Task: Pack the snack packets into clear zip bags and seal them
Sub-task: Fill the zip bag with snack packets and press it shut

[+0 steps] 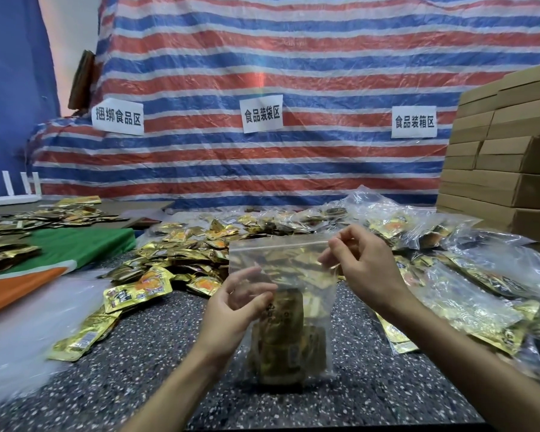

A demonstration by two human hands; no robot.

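A clear zip bag (281,263) stands upright on the speckled table (138,385) in front of me, with gold snack packets (284,338) stacked in its lower half. My right hand (365,269) pinches the bag's upper right corner just below the zip strip. Fingers of my left hand (231,307) curl onto the bag's left side at mid height. The zip strip runs level along the top; whether it is pressed closed is unclear. A loose pile of gold packets (181,254) lies behind and to the left of the bag.
Filled and crumpled clear bags (468,294) crowd the right side. Stacked cardboard boxes (505,169) rise at the far right. A green and orange cloth (60,254) and a white plastic sheet (28,332) lie at the left. A striped tarp (262,73) with paper signs hangs behind.
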